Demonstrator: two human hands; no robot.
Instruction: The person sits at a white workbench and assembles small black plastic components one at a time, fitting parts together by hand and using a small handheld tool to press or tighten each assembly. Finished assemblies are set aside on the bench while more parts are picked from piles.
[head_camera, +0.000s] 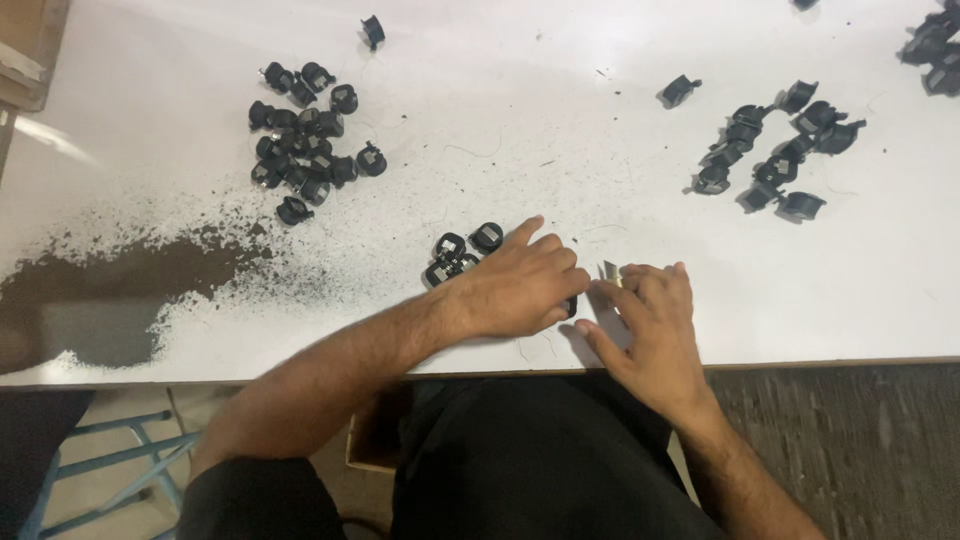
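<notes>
- A dark brown patch of powder (110, 290) is spreading across the left of the white table (560, 130), thinning into fine specks towards the middle.
- A heap of small black plastic parts (305, 140) is lying above the powder, well apart from both hands, with one stray black part (372, 30) sitting near the top edge.
- Three small black parts with pale centres (462, 252) are sitting close together just beside the left hand (520, 285), touching or nearly touching its wrist side.
- The left hand is lying palm down near the table's front edge, fingers curled loosely over a small black piece (570, 306) that is peeking out under the fingertips; whether it is actually gripping it, I cannot tell.
- The right hand (650, 330) is resting just beside the left, fingers spread and bent, fingertips meeting a small thin grey piece (608, 270); a firm hold is not showing.
- A second group of black parts (775, 150) is lying at upper right, well apart from the hands, and more dark parts (935, 45) are crowding the far right corner.
- Nothing is lying between the two hands and the nearby parts.
</notes>
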